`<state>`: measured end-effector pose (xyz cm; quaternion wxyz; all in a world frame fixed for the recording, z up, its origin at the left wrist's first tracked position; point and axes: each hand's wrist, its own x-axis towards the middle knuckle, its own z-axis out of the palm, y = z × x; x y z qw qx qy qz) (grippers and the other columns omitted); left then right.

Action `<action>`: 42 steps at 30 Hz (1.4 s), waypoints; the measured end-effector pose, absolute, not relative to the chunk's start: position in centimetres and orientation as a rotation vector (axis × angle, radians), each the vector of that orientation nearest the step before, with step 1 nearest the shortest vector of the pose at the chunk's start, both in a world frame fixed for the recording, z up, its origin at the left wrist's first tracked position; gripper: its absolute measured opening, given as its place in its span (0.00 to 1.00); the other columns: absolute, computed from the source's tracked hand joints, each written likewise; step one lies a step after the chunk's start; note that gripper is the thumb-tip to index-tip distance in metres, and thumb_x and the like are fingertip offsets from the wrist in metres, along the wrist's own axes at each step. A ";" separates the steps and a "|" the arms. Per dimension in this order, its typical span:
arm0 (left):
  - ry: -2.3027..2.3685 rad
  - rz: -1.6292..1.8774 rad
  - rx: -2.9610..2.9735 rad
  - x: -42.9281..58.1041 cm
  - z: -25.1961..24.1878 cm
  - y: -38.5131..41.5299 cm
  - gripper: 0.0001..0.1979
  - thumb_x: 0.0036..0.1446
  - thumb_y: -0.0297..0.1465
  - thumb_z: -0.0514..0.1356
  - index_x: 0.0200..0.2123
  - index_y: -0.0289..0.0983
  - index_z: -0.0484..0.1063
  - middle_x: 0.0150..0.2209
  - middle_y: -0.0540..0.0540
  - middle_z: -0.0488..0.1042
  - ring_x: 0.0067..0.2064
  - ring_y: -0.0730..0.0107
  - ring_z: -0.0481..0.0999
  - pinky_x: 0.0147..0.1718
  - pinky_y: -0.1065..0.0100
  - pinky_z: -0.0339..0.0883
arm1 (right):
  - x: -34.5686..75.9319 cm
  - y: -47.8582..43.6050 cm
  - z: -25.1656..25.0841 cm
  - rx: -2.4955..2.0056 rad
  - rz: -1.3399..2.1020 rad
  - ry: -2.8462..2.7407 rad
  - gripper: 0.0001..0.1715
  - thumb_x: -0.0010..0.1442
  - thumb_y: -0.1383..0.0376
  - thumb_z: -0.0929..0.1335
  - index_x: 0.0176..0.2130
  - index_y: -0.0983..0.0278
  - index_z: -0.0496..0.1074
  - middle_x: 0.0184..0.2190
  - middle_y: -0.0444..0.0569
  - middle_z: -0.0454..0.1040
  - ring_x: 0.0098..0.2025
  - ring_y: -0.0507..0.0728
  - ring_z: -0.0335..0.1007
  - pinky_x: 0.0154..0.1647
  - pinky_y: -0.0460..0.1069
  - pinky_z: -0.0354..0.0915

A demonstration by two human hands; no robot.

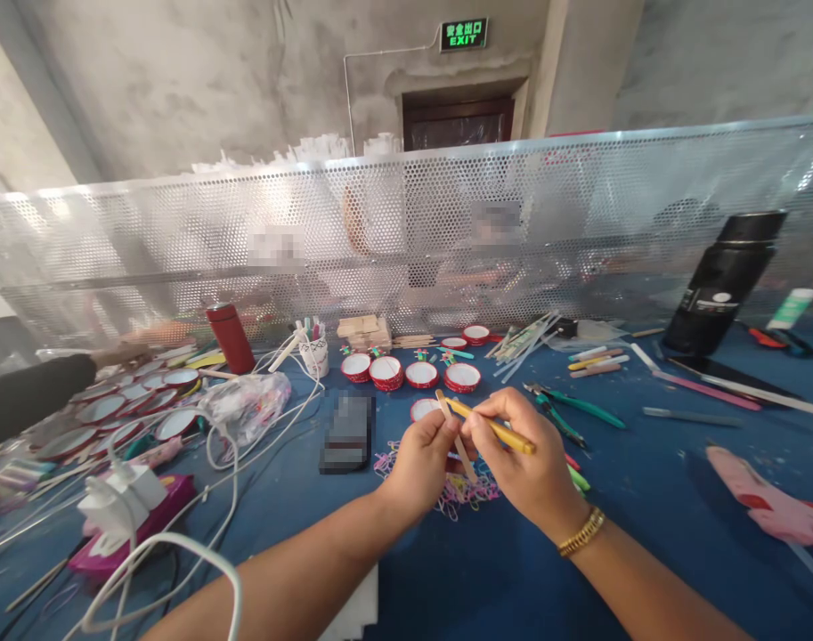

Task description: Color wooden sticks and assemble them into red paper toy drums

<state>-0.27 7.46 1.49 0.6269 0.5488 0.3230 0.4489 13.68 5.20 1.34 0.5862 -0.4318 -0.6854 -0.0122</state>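
My left hand (416, 467) is closed, with a flat wooden craft stick (466, 456) pinched between thumb and fingers. In my right hand (530, 463) is a yellow pen (511, 436), gripped as if for writing, its tip at the upper part of the stick. Whether the tip touches the wood I cannot tell. Beneath both hands lies a heap of colourful rubber bands (469, 499). Just behind them, a small red-rimmed white drum (425, 409) is partly covered by my fingers.
Several red-rimmed drums (386, 372) stand farther back. Left are a black phone (347, 434), white cables (229, 499) and a purple power strip (135, 525); another person's arm (32, 392) reaches in. Green-handled pliers (583, 405) and a black bottle (719, 289) are right. A perforated metal screen (353, 240) closes the back.
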 end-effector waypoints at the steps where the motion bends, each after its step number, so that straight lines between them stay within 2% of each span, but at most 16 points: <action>1: 0.746 1.031 1.259 -0.3 1.5 7.5 0.27 0.45 0.55 0.66 0.30 0.36 0.70 0.27 0.49 0.71 0.28 0.72 0.71 0.25 0.72 0.68 | 13.7 5.2 1.3 -1.010 -0.028 -1.586 0.06 0.64 0.62 0.66 0.34 0.60 0.65 0.28 0.46 0.73 0.32 0.57 0.72 0.36 0.51 0.66; 22: 0.745 1.021 1.291 -0.3 1.5 7.5 0.28 0.46 0.56 0.65 0.33 0.36 0.71 0.29 0.49 0.72 0.30 0.69 0.73 0.28 0.69 0.70 | 13.6 5.2 1.3 -0.984 -0.041 -1.631 0.06 0.65 0.62 0.65 0.35 0.60 0.65 0.29 0.45 0.72 0.34 0.56 0.71 0.38 0.52 0.65; 34: 0.761 1.029 1.256 -0.3 1.6 7.7 0.28 0.42 0.56 0.67 0.29 0.36 0.69 0.27 0.49 0.72 0.29 0.71 0.72 0.26 0.72 0.69 | 13.7 5.2 1.3 -1.009 -0.038 -1.592 0.07 0.65 0.61 0.65 0.34 0.60 0.65 0.28 0.46 0.73 0.34 0.57 0.72 0.38 0.52 0.66; 42: 0.752 1.027 1.266 -0.3 1.6 7.6 0.27 0.44 0.56 0.66 0.29 0.36 0.68 0.27 0.49 0.71 0.28 0.72 0.71 0.26 0.71 0.69 | 13.6 5.1 1.4 -1.012 -0.040 -1.631 0.07 0.65 0.61 0.65 0.34 0.60 0.65 0.28 0.45 0.72 0.34 0.57 0.71 0.37 0.52 0.65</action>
